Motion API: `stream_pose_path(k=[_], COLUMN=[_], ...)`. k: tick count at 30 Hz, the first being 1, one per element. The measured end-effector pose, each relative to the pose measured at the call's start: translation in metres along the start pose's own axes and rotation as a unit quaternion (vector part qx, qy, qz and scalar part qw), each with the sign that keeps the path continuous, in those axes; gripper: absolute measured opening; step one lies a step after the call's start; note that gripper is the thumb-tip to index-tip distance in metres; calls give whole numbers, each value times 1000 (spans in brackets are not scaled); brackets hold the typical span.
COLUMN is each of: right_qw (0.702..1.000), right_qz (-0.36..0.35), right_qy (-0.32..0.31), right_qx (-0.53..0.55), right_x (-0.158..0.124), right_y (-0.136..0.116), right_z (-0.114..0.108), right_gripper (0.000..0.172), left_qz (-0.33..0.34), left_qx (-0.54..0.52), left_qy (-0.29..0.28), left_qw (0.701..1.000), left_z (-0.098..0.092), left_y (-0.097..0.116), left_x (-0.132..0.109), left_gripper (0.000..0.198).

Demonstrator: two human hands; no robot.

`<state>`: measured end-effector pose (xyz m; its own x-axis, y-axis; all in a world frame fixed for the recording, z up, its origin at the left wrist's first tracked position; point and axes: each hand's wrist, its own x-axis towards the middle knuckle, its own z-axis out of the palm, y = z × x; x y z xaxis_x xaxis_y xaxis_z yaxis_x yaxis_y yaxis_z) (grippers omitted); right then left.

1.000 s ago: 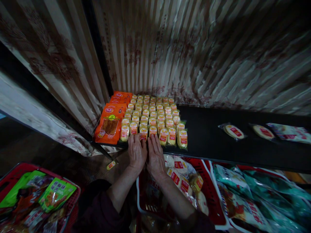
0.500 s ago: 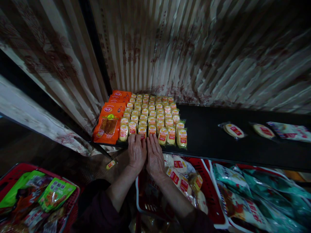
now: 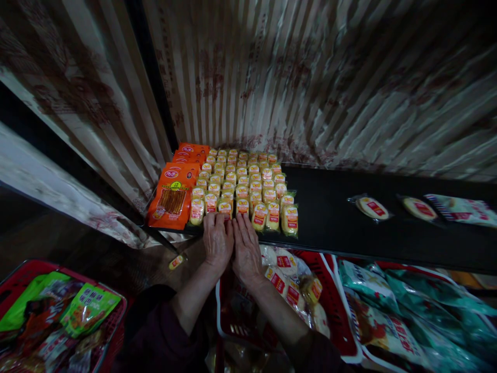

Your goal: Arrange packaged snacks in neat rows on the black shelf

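My left hand [image 3: 217, 241] and my right hand [image 3: 246, 244] lie side by side, fingers stretched flat, at the front edge of a black shelf [image 3: 349, 228]. Their fingertips touch the front row of small yellow snack packets [image 3: 243, 187], which stand in several neat rows. Neither hand holds anything. Orange snack bags [image 3: 173, 199] lie stacked to the left of the yellow rows.
Two round flat packets [image 3: 370, 207] and a striped bag [image 3: 462, 210] lie on the shelf's right. A red basket [image 3: 229, 324] with more packets sits below my hands. Another red basket [image 3: 58, 316] is at bottom left, green-and-white bags [image 3: 388, 311] at bottom right. One packet [image 3: 176, 261] lies on the floor.
Both hands have edged slightly forward against the front row of yellow packets. Nothing else has moved.
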<state>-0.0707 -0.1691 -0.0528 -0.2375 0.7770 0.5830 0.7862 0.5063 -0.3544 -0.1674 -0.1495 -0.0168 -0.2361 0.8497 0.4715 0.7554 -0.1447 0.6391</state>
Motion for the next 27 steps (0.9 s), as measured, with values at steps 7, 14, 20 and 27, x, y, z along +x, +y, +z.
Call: stream_pose_path(k=[7, 14, 20, 27], right_qw=[1000, 1000, 999, 999], right_qz=[-3, 4, 14, 19], right_qy=[-10, -28, -48, -35], right_qx=[10, 14, 15, 34], right_x=[-2, -3, -5, -21], right_y=[-1, -5, -9, -13], right_z=[0, -5, -8, -15], right_gripper=[61, 60, 56, 58], left_qz=[7, 28, 29, 28], left_qx=[5, 14, 8, 15], left_qy=[-2, -2, 0, 4], left_qw=[1000, 999, 1000, 999], left_z=[1, -1, -1, -3], left_y=[-2, -1, -4, -3], left_x=[-1, 0, -2, -6], left_gripper=[13, 15, 15, 14])
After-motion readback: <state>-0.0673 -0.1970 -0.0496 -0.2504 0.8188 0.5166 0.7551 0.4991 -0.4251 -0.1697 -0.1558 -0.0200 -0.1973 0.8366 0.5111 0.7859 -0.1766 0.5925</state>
